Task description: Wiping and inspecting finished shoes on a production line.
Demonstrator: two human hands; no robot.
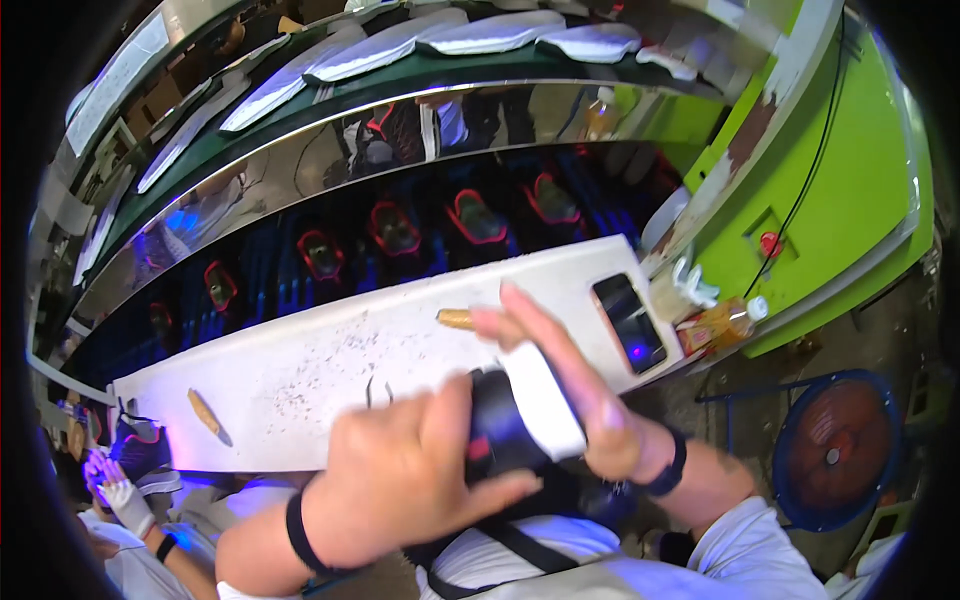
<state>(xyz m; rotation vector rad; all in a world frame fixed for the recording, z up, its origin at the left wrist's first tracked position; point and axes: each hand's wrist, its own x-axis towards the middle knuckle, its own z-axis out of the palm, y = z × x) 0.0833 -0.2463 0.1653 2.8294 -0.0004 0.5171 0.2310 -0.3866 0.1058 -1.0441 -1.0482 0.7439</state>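
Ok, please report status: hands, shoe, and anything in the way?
Left hand gripping black shoe; right hand open along white sole. Brown stick-like piece on white worktop, near right hand. Nothing seen blocking the shoe.

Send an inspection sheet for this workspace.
Surface: white table, dark specks scattered across it
Job's things: black shoe with white sole, motion-blurred
Clutter: tan piece at left, second tan piece farther right; phone near right end, bottle beyond it
Hands: left hand grips the shoe; right hand, fingers extended, against the sole
Cables: black cable across green panel
Surroundings: row of red-trimmed shoes beyond table; blue-framed fan right; co-worker's gloved hand left
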